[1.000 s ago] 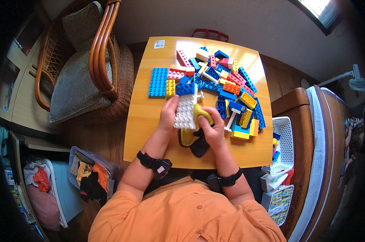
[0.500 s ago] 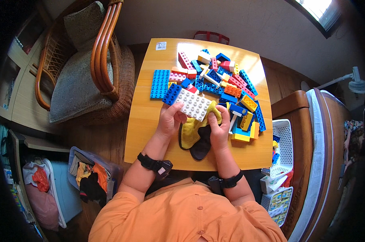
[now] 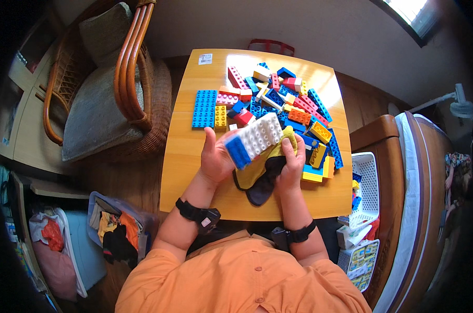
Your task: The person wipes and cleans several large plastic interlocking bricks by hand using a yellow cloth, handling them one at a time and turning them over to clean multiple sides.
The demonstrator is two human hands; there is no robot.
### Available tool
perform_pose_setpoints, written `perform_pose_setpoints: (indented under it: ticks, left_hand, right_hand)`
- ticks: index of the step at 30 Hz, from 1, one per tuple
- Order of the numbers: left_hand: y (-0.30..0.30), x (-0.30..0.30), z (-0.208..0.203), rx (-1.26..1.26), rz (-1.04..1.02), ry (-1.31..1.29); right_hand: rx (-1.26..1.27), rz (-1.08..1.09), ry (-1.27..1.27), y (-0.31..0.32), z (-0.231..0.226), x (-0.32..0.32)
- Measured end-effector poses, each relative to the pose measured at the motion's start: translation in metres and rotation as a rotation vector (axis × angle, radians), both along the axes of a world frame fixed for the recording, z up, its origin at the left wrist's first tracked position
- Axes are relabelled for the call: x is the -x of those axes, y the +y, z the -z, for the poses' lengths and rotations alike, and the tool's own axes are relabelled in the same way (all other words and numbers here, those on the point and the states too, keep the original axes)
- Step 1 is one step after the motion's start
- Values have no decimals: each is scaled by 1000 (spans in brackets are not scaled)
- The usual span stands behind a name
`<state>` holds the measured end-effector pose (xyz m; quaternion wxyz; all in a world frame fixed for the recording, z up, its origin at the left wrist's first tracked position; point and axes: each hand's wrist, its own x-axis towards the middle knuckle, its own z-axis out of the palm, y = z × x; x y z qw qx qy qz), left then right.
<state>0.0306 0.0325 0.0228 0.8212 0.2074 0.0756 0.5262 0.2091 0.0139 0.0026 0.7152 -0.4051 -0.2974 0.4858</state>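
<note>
A white toy building brick point(image 3: 261, 136) with a blue brick point(image 3: 237, 152) joined at its lower left end is held tilted over the table's near half. My right hand point(image 3: 290, 163) grips a yellow and dark grey cloth point(image 3: 252, 175), pinching it round the white brick's right end. The cloth hangs down below the bricks. My left hand point(image 3: 215, 156) is open at the blue end, thumb raised apart; its other fingers are partly hidden behind the bricks. Whether it bears any of their weight I cannot tell.
Many loose bricks point(image 3: 299, 116) lie heaped on the wooden table point(image 3: 187, 172), with a flat blue brick point(image 3: 204, 108) at the left. A wicker armchair point(image 3: 106, 104) stands left, and a white basket point(image 3: 369, 188) right. A bin of cloths point(image 3: 103, 201) sits lower left.
The joined bricks have turned, so the blue end has swung down toward me. My left hand has loosened from its grip on them, its thumb now lifted away.
</note>
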Motion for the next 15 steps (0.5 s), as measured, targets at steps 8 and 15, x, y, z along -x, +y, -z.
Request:
perform_pose_setpoints:
  ticks: [8,15]
  left_hand:
    - [3,-9,17,-21,13,517]
    - [15,5,26,140,-463,423]
  right_hand:
    - [-4,-89,-154,-4,2,2]
    - [-62,-369,-486,-13,-5,15]
